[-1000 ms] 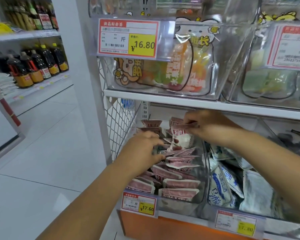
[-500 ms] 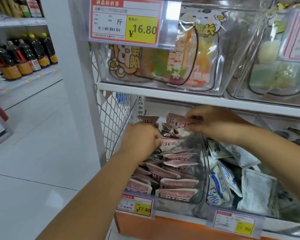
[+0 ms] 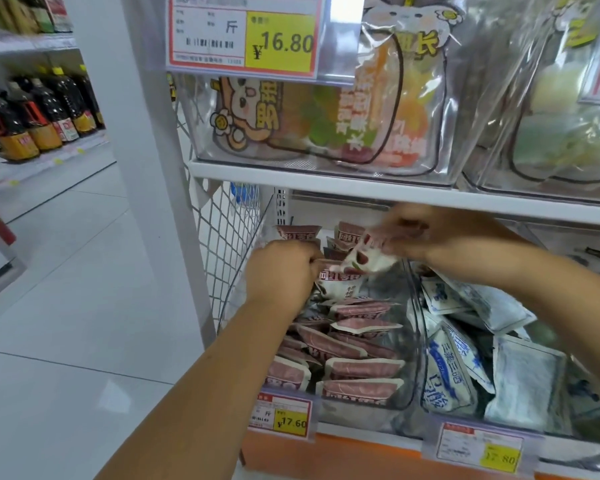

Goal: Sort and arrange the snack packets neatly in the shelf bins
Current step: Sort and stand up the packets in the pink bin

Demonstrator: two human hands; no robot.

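A clear plastic bin [image 3: 409,393] on the lower shelf holds several dark-red and white snack packets [image 3: 361,368] stacked flat. My left hand [image 3: 281,271] reaches into the bin's back left and pinches the top edge of a red-topped packet [image 3: 340,282]. My right hand [image 3: 426,233], blurred, holds another red and white packet [image 3: 364,259] tilted above the pile at the back of the bin. More such packets stand upright behind [image 3: 298,232].
The bin to the right holds blue and white packets [image 3: 451,372]. The shelf above [image 3: 361,188] hangs low over my hands, with clear bins of colourful sweets [image 3: 326,129]. Price tags [image 3: 281,415] hang on the shelf front. A wire mesh panel [image 3: 226,230] bounds the left side. Bottles [image 3: 42,112] stand across the aisle.
My right hand has lifted a packet off the back of the pile and tilted it. My left hand has shifted slightly back onto a packet's top edge. The camera moved closer.
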